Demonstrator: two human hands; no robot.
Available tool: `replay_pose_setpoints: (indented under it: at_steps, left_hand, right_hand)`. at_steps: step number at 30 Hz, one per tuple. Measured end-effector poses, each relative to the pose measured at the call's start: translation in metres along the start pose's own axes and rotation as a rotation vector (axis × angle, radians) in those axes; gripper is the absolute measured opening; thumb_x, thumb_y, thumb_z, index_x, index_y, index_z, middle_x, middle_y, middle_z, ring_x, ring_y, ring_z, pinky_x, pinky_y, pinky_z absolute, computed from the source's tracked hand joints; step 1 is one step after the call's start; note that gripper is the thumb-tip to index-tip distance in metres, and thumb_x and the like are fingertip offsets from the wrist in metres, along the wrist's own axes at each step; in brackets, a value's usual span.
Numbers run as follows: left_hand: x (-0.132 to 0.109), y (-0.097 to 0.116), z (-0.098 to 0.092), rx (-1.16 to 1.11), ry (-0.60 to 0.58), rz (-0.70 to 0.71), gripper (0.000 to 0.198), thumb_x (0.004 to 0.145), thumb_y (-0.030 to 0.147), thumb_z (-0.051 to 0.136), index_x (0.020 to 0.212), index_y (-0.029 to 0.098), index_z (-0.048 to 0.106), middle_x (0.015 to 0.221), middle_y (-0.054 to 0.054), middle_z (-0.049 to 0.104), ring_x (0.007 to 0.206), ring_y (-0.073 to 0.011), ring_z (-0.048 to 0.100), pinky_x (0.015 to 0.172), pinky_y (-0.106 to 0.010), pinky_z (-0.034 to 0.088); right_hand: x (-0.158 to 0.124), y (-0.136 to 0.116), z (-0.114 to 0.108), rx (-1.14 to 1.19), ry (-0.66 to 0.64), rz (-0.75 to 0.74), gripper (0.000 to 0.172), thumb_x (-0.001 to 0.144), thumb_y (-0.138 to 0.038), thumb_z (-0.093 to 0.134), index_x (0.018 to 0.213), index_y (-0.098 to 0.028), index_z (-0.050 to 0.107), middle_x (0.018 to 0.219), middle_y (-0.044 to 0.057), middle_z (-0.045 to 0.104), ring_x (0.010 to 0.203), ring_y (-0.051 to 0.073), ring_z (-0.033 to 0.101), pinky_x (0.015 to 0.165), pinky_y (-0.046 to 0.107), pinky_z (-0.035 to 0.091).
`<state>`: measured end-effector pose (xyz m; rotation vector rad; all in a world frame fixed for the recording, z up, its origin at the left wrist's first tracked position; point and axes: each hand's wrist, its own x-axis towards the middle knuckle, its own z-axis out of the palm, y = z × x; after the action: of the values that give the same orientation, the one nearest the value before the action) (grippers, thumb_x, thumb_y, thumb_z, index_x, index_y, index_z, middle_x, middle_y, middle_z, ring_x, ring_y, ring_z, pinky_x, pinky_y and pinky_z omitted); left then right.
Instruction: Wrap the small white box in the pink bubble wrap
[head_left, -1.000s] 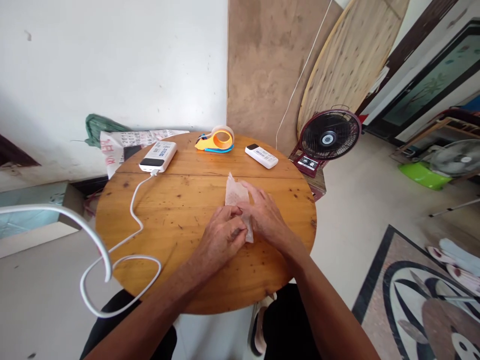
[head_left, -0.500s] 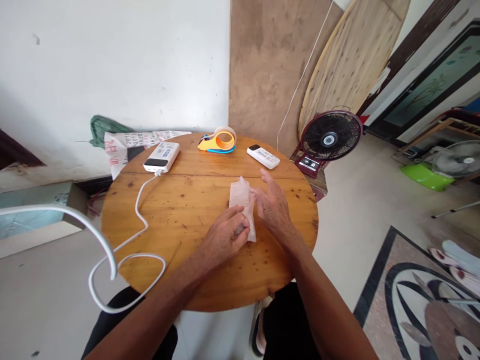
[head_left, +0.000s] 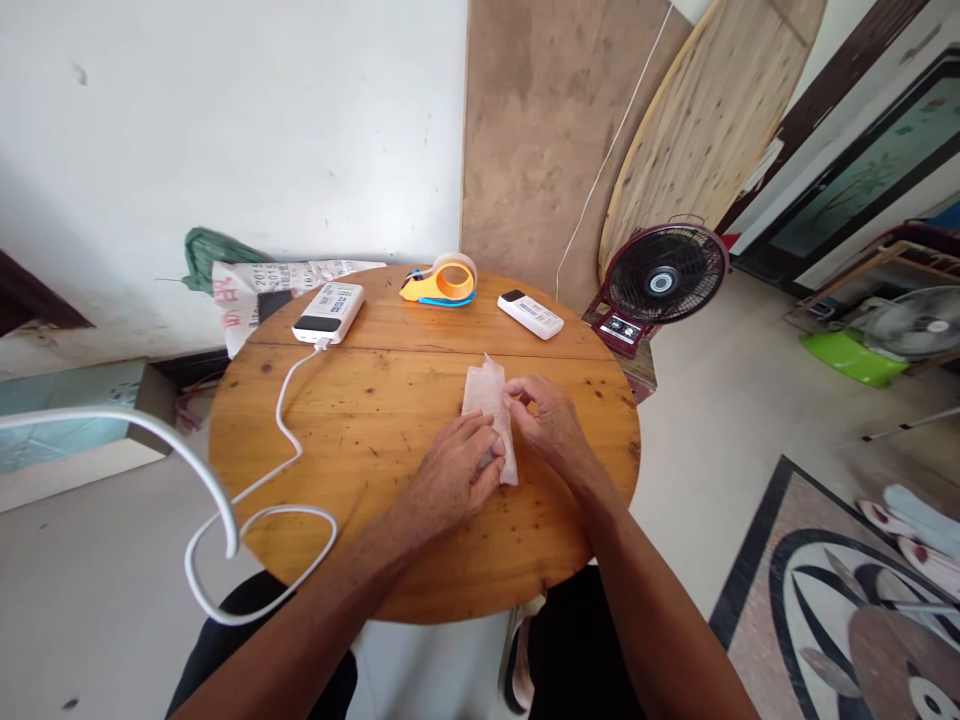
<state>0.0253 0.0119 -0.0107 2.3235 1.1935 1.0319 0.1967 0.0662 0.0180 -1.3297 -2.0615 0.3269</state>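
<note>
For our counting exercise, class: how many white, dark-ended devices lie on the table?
2. One white device, cable attached, sits back left; the other white device sits back right.

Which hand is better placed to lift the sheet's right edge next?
Right, most likely. The right hand has its fingertips at the right edge of the sheet, while the left hand lies over the lower part. I can't tell whether the right fingertips pinch it.
</note>
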Motion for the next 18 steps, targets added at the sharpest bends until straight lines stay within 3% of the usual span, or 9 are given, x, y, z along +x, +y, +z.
replay_pose_setpoints:
  at_steps: [7, 11, 15, 18]
  left_hand:
    - [0.001, 0.002, -0.001, -0.004, 0.001, 0.001, 0.009, 0.085, 0.014, 0.05, 0.086, 0.018, 0.057, 0.117, -0.015, 0.063, 0.122, -0.0263, 0.054, 0.1, -0.044, 0.047]
    - [0.0, 0.006, -0.004, -0.002, 0.031, -0.021, 0.008, 0.086, 0.016, 0.05, 0.087, 0.019, 0.058, 0.128, -0.014, 0.055, 0.124, -0.0255, 0.051, 0.1, -0.044, 0.046]
    - [0.001, 0.009, -0.006, 0.049, 0.041, 0.032, 0.011, 0.088, 0.015, 0.048, 0.083, 0.018, 0.057, 0.142, -0.014, 0.045, 0.133, -0.0266, 0.042, 0.106, -0.046, 0.041]
    - [0.001, 0.006, -0.004, 0.065, 0.014, 0.061, 0.011, 0.088, 0.014, 0.047, 0.086, 0.018, 0.057, 0.139, -0.013, 0.05, 0.133, -0.0266, 0.043, 0.11, -0.047, 0.036]
  right_hand:
    - [-0.001, 0.005, 0.005, 0.051, -0.083, -0.007, 0.017, 0.085, -0.018, 0.055, 0.095, -0.021, 0.069, 0.095, 0.004, 0.067, 0.083, 0.016, 0.06, 0.081, 0.029, 0.045]
    - [-0.001, 0.009, 0.013, 0.015, -0.137, 0.004, 0.02, 0.088, -0.02, 0.056, 0.101, -0.02, 0.071, 0.096, 0.005, 0.066, 0.087, 0.017, 0.06, 0.08, 0.028, 0.043]
    - [0.0, 0.01, 0.017, -0.025, -0.162, 0.012, 0.018, 0.09, -0.022, 0.055, 0.099, -0.021, 0.071, 0.093, 0.004, 0.065, 0.085, 0.016, 0.058, 0.076, 0.027, 0.042]
    - [0.0, 0.013, 0.019, -0.024, -0.157, 0.015, 0.018, 0.089, -0.022, 0.056, 0.098, -0.022, 0.072, 0.093, 0.004, 0.065, 0.085, 0.016, 0.059, 0.075, 0.027, 0.042]
